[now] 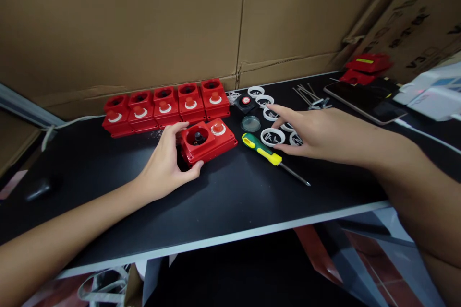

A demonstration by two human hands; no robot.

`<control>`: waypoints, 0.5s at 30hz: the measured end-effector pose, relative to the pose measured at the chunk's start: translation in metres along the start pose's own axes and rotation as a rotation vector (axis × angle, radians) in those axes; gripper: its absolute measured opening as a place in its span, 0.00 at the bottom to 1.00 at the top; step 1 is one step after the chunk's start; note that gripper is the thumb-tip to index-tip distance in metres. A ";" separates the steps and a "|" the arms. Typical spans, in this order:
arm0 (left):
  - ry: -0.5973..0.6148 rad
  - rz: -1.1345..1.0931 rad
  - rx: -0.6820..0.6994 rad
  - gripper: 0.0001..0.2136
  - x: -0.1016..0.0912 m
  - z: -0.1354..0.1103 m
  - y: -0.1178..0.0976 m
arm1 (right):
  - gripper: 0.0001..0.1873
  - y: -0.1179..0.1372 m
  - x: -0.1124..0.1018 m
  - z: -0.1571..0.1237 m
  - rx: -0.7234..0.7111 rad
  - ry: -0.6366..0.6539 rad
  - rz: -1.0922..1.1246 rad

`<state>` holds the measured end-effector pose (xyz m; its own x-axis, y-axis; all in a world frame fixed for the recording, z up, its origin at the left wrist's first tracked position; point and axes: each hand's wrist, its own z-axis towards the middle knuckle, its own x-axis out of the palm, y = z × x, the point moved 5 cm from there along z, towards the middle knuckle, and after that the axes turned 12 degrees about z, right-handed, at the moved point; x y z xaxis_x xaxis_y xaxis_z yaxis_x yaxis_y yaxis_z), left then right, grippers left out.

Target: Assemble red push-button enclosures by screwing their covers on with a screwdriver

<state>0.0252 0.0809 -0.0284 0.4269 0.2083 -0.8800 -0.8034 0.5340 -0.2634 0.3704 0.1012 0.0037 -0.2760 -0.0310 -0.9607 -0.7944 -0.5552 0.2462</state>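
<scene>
My left hand (pixel 166 163) grips the left end of a red plastic switch box (pixel 208 140) that lies on the black table (pixel 223 201), thumb at its front corner and fingers along its back. My right hand (pixel 317 133) hovers with fingers stretched out over several white rings holding small screws (pixel 272 137), holding nothing. A green and yellow screwdriver (pixel 268 153) lies just in front of that hand, its tip pointing right.
Several more red switch boxes (pixel 165 105) stand in a row against the cardboard wall. A small black part with a red button (pixel 245 101) and a clear round lid (pixel 250 123) lie near the rings. A phone (pixel 363 98), loose metal pins (pixel 311 96) and red parts (pixel 367 68) sit far right.
</scene>
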 end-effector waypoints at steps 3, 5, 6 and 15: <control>0.008 0.013 -0.022 0.36 0.001 0.000 0.000 | 0.44 -0.001 0.000 -0.005 -0.004 -0.018 0.004; 0.013 0.014 -0.032 0.36 0.000 0.000 -0.001 | 0.43 0.000 0.000 -0.007 -0.007 -0.017 0.024; 0.018 0.012 -0.038 0.36 0.000 0.000 -0.002 | 0.42 0.000 0.000 -0.008 -0.010 -0.011 0.037; 0.261 0.141 -0.055 0.37 -0.035 0.007 0.005 | 0.36 0.004 0.004 -0.009 -0.056 0.002 0.019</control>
<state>0.0094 0.0816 0.0035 0.1940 0.0562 -0.9794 -0.8716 0.4680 -0.1458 0.3712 0.0913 -0.0009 -0.2898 -0.0436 -0.9561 -0.7575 -0.6002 0.2569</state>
